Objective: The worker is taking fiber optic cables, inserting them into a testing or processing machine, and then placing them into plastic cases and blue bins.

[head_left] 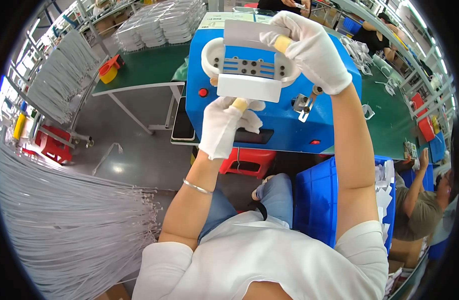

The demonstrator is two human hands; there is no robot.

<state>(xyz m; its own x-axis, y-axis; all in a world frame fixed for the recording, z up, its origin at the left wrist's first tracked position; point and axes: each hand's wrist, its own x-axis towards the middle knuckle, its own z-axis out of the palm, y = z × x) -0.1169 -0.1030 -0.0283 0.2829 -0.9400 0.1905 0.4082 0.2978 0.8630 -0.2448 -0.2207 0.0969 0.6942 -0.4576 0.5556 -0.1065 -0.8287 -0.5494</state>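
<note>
My left hand [223,125], in a white glove with a yellow thumb covering, pinches the lower edge of a white rectangular piece [249,89]. My right hand [314,52], gloved the same way, is closed at the right end of a greyish-white strip [244,34] farther back. Between the two pieces lies a bolted metal fixture [249,66] on a blue bench machine [214,110]. White rounded parts [212,57] flank the fixture. A red button [203,92] sits left of it, and a metal bracket [302,104] to the right.
A blue bin [317,197] with white pieces stands by my right side. Bundles of thin white strands [74,215] fill the left. Stacked clear trays [162,25] and a yellow tape dispenser [109,71] rest on the green table [144,67]. A red stool [248,162] is below; co-workers sit right.
</note>
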